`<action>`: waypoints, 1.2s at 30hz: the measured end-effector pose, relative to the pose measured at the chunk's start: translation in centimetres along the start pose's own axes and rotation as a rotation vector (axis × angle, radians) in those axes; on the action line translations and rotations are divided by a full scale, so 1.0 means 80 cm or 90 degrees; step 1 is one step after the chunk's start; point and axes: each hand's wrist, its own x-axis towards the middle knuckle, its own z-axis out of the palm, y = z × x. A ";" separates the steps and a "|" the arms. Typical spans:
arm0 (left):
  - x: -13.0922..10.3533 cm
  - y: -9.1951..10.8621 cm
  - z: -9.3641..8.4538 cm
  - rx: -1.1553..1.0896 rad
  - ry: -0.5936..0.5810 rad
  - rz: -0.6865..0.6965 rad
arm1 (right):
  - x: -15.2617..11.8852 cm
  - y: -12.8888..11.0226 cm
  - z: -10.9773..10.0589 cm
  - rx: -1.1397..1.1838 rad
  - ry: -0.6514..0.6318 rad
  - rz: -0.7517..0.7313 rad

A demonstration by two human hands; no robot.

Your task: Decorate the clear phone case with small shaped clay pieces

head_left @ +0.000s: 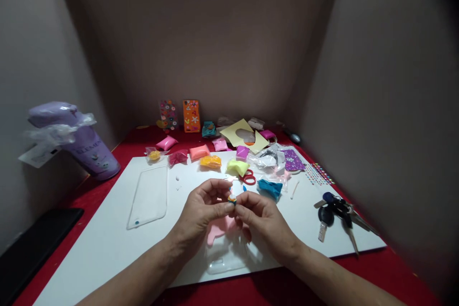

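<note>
Both hands meet over the white board (107, 248), fingertips pinched around a tiny piece (232, 199) with white, yellow and blue on it. My left hand (204, 208) grips it from the left, and my right hand (263, 220) from the right. Beneath them a clear phone case (229, 263) lies on the board, bearing a flat pink shape (217, 230) that the hands partly cover. Just behind the fingers are red-handled scissors (248, 178) and a yellow clay packet (237, 167). A blue clay packet (270, 189) rests right of them.
Another clear case (148, 196) lies left. A bunch of keys (337, 213) sits right, near a cotton swab (294, 190) and gem stickers (318, 174). Two decorated cases (191, 116) lean against the back wall. A purple wrapped bottle (84, 138) and a black slab (39, 248) are left.
</note>
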 end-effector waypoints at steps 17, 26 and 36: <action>-0.004 0.001 0.001 0.036 -0.043 -0.013 | -0.003 -0.012 0.001 -0.011 0.008 -0.062; -0.010 0.003 0.005 0.133 -0.040 0.104 | 0.000 -0.005 -0.005 -0.015 0.000 -0.054; -0.006 -0.001 0.001 0.177 -0.013 0.123 | -0.001 -0.004 -0.005 -0.082 0.028 -0.076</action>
